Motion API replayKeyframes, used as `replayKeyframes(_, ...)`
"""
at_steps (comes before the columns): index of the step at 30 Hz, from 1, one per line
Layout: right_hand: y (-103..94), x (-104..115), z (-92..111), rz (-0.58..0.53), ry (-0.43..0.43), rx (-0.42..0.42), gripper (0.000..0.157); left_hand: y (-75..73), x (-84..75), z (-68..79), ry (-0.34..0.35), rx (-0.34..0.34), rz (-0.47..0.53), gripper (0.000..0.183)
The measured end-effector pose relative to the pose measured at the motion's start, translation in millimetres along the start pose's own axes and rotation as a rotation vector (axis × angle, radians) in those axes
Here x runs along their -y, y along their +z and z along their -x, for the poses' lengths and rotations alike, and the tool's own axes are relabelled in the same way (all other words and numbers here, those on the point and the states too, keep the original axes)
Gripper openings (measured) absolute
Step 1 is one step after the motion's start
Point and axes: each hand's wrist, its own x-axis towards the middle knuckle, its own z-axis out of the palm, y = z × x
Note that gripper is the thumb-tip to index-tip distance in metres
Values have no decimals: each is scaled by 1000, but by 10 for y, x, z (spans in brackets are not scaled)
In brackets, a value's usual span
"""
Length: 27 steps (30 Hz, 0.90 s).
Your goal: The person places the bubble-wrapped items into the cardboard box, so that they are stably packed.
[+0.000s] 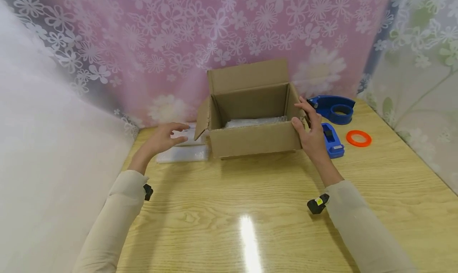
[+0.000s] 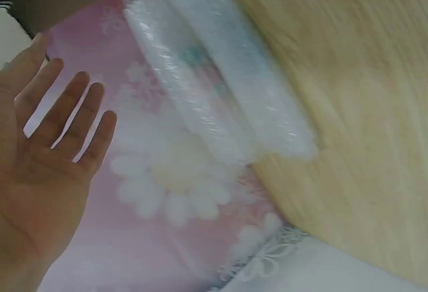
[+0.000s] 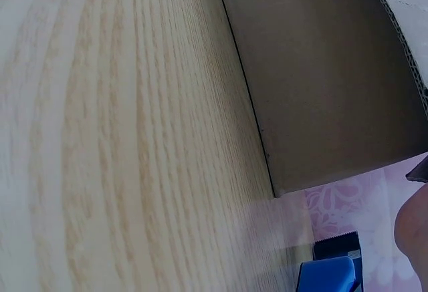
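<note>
A cardboard box [image 1: 255, 142] is at ctr. of the frame, w/ some clear-whitish wrapping [image 1: 255, 122] inside. The R grip [image 1: 312, 134] holds its right front corner, thumb on the front wall. The L grip [image 1: 165, 138] has loosely spread fingers, w/ nothing in them, near two bubble-wrapped packs [image 1: 182, 154] at mid-left; the left flap [image 1: 202, 120] stands between it and the box interior. At mid-right, on the surface [image 1: 214, 205], are a dark blue tape dispenser [image 1: 326, 105], a blue holder [image 1: 334, 142] partly behind the R grip, and an orange ring [image 1: 359, 144].
</note>
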Motion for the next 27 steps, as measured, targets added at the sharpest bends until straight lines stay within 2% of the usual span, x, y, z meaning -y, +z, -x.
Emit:
replayKeyframes(5, 3, 11, -2, -3, 28, -4, 44, 147, 275, 70, -75, 140, -8, 58)
replayKeyframes(8, 3, 8, -2, -1, 34, -5, 44, 240, 425, 104, -97, 193, -27, 60)
replayKeyframes(13, 6, 0, -8, -7, 35, -2, 44, 342, 606, 139, -114, 171, -50, 60)
replayKeyframes(17, 8, 7, -6, 0, 31, -8, 44, 418, 701, 145, -113, 140, -28, 62)
replayKeyframes(22, 9, 13, -6, 12, 31, -6, 44, 488, 738, 146, -91, 143, 11, 64)
replayKeyframes(27, 19, 14, -14, 11, 35, 0, 44, 516, 717, 152, -67, 154, -27, 65)
